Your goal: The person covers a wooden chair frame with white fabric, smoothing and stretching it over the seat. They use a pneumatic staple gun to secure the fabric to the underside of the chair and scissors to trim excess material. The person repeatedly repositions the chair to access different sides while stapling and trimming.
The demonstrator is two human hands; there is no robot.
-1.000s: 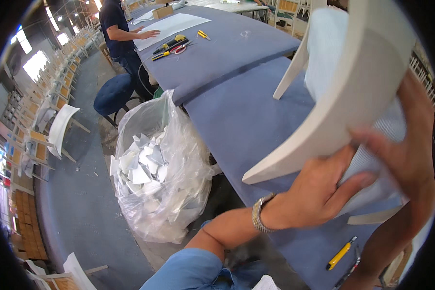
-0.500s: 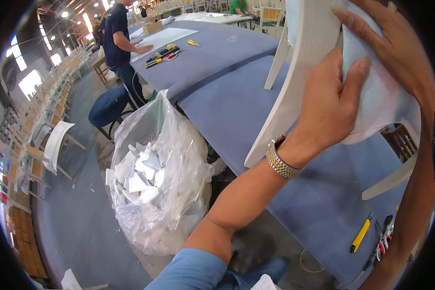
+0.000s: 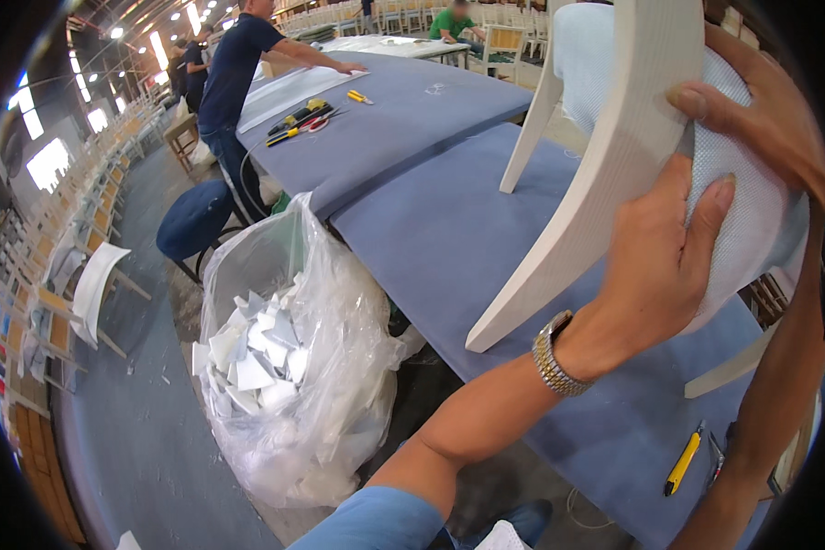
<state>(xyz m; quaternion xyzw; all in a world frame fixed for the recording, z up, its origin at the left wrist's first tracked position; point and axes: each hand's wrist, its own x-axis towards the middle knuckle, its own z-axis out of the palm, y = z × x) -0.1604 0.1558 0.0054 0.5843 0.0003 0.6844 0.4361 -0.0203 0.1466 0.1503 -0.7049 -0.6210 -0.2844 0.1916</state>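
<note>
A white wooden chair [image 3: 605, 174] with a pale woven seat cover [image 3: 752, 220] is tipped over a blue-grey padded table [image 3: 431, 238]. My left hand [image 3: 665, 266], with a metal watch on its wrist, presses flat against the seat cover beside a curved white leg. At the upper right, my right hand [image 3: 770, 119] grips the top edge of the seat cover, thumb on the chair frame. Two chair legs point down toward the table.
A clear plastic bag [image 3: 293, 367] full of white foam scraps stands left of the table. A yellow utility knife [image 3: 683, 461] lies near the table's front edge. A person in a dark shirt [image 3: 234, 73] works at the far table beside hand tools [image 3: 302, 119]. Chairs line the left aisle.
The chair has swung more upright and closer to me. My left hand slid from under the seat up onto the cover. My right hand moved to the seat's upper edge.
</note>
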